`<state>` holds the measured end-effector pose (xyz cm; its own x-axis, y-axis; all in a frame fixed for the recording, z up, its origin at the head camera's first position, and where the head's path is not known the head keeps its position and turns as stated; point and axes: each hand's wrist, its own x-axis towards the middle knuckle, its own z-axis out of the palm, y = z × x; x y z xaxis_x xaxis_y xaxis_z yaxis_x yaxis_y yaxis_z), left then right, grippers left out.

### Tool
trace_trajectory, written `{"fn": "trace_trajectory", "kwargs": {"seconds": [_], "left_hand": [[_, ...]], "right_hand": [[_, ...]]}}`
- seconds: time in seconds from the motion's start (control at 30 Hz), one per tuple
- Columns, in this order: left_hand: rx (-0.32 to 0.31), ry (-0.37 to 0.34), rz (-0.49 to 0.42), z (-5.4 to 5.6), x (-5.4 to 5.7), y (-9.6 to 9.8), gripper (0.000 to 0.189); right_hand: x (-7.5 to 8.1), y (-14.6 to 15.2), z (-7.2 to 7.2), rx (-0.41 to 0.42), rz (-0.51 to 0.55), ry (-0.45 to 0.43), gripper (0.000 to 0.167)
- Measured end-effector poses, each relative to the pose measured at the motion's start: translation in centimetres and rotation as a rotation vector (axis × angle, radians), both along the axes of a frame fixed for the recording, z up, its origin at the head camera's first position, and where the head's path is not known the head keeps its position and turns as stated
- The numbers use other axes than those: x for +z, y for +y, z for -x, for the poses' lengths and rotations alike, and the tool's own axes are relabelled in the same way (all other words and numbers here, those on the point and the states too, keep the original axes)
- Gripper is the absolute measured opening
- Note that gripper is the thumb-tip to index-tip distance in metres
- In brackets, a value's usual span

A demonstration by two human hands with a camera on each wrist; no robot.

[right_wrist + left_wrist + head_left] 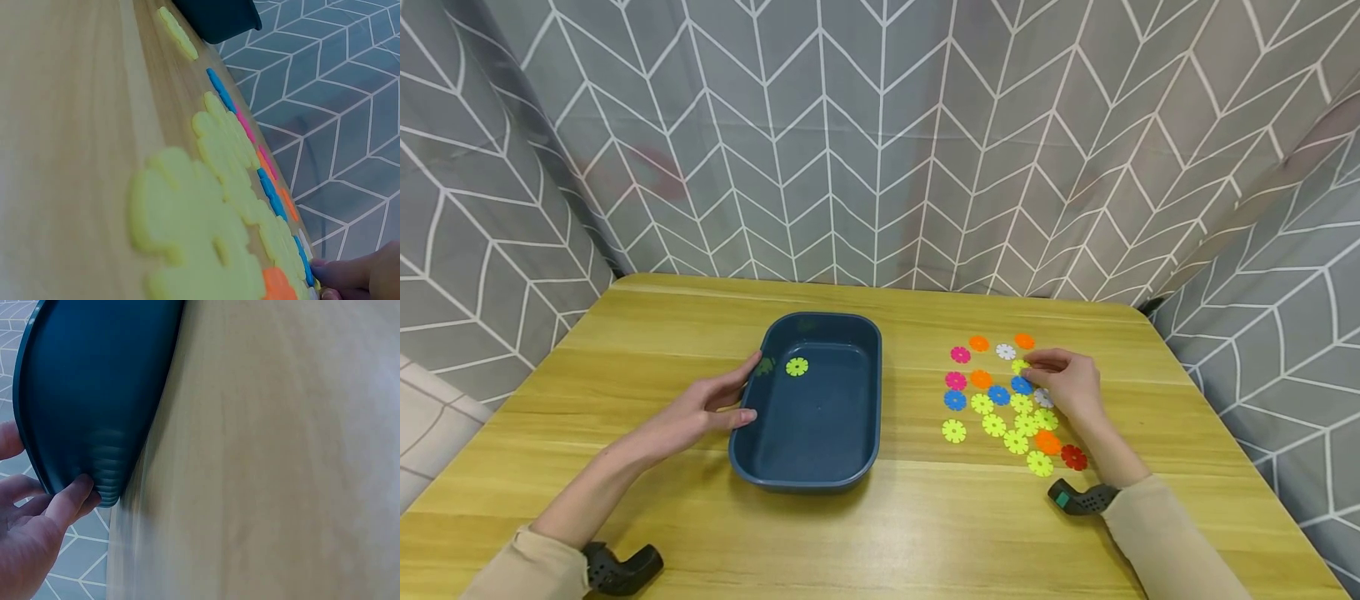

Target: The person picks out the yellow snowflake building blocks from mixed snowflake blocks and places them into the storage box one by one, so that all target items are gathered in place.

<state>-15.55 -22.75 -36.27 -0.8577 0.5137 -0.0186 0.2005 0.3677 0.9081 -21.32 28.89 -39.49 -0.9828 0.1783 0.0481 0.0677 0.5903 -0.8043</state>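
My left hand [724, 394] holds the left side of a dark blue plastic bin [820, 482], with the thumb at its rim. In the left wrist view, fingers [70, 503] lie against the bin's wall [94, 394]. One yellow-green snowflake disc [797, 367] is inside the bin. To the right, my right hand [1067, 382] pinches the edge of another yellow-green snowflake disc [1019, 366] at the table. A blue disc [1022, 385] and a white disc [1043, 397] lie close by its fingers. The right wrist view shows only the fingertips, at the lower right corner.
Several flat snowflake discs, including a pink disc [960, 355], an orange disc [979, 343] and a red disc [1074, 457], lie spread right of the bin. The wooden table [925, 533] ends at a grey patterned curtain [880, 167] behind.
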Motion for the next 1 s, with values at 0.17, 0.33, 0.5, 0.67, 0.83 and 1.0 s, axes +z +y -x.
{"fn": "trace_trajectory", "kwargs": {"seconds": [0.17,0.33,0.5,0.67,0.83,1.0], "left_hand": [[-0.003,0.002,-0.002,0.11,0.00,-0.04,0.079],[-0.006,0.006,0.006,0.07,0.00,-0.08,0.079],[-0.002,0.004,0.016,-0.01,0.03,-0.10,0.079],[0.007,-0.009,0.016,0.07,-0.07,-0.03,0.080],[0.009,-0.013,0.009,0.17,-0.16,0.09,0.080],[0.018,-0.008,0.015,0.17,-0.23,0.19,0.080]], "right_hand": [[0.06,-0.10,-0.07,0.012,0.009,0.002,0.035],[0.03,-0.17,-0.15,0.025,0.037,0.008,0.037],[0.02,-0.11,-0.18,0.018,0.044,0.019,0.038],[0.27,-0.08,-0.31,0.000,0.060,0.008,0.039],[0.21,0.04,-0.22,-0.009,0.072,0.017,0.034],[-0.03,0.14,-0.07,-0.021,0.047,0.040,0.030]]}}
